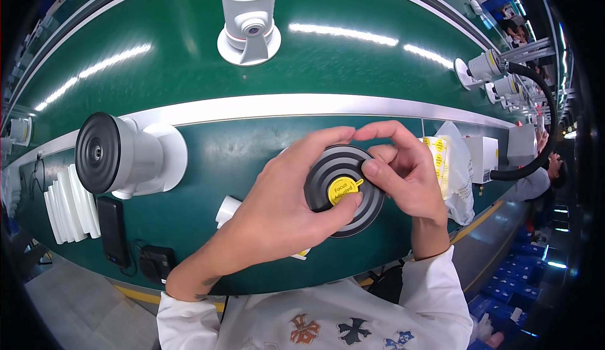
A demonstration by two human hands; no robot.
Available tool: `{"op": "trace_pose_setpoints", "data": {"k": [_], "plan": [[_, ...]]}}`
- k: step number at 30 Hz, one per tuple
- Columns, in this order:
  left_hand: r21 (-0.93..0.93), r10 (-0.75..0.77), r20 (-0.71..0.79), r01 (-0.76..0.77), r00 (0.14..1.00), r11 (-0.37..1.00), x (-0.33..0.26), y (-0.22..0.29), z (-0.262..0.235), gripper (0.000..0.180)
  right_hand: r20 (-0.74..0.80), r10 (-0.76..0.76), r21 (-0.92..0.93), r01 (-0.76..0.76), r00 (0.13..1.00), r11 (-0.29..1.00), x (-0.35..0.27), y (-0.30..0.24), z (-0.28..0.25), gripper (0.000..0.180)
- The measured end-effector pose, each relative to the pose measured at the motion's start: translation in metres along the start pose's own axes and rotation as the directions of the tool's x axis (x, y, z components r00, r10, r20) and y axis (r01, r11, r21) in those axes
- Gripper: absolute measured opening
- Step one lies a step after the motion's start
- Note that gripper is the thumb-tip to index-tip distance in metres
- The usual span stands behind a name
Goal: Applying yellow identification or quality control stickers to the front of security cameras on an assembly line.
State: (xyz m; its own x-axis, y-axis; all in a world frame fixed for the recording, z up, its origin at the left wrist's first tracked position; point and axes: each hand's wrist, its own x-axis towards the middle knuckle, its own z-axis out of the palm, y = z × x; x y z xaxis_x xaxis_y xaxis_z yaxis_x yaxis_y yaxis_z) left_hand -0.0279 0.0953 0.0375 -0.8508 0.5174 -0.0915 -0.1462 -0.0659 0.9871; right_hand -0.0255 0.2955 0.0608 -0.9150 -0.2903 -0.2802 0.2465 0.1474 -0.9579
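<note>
A round black ribbed disc [368,208] faces up in front of me, with a yellow round sticker [340,190] at its centre. My left hand [283,192] wraps round the disc's left side, its thumb lying on the sticker. My right hand [406,177] grips the upper right of the disc, thumb on the ribbed face near the sticker's small tab. Whatever sits under the disc is mostly hidden by my hands. A white part [228,211] sticks out beside my left wrist.
At left stands a white device [140,161] with a black ribbed end, beside white sleeves [68,205] and black boxes [112,231]. Another white device [249,25] is beyond the rail [252,107]. Rightward are a sticker sheet [436,161], a plastic bag [460,186] and a black hose [535,154].
</note>
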Motion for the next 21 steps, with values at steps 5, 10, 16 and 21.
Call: {"op": "trace_pose_setpoints", "data": {"k": [5, 10, 16, 21], "plan": [[-0.067, -0.113, -0.113, 0.106, 0.987, 0.992, 0.004, 0.008, 0.008, 0.05, -0.011, -0.038, 0.005, 0.038, 0.999, 0.999, -0.001, 0.007, 0.001, 0.032], [-0.164, -0.052, -0.135, 0.03, 0.99, 0.986, 0.003, -0.002, 0.012, 0.044, -0.016, -0.049, 0.053, 0.05, 0.999, 0.997, -0.002, 0.01, 0.0, 0.033], [-0.243, -0.034, -0.053, 0.02, 0.998, 0.97, 0.005, -0.006, 0.006, 0.042, -0.043, -0.026, 0.072, 0.029, 0.999, 0.997, -0.006, 0.006, 0.0, 0.032], [-0.184, -0.002, -0.048, -0.007, 0.999, 0.983, 0.005, -0.006, 0.001, 0.048, -0.041, -0.051, 0.116, 0.056, 0.998, 0.992, -0.006, 0.014, 0.001, 0.034]]}}
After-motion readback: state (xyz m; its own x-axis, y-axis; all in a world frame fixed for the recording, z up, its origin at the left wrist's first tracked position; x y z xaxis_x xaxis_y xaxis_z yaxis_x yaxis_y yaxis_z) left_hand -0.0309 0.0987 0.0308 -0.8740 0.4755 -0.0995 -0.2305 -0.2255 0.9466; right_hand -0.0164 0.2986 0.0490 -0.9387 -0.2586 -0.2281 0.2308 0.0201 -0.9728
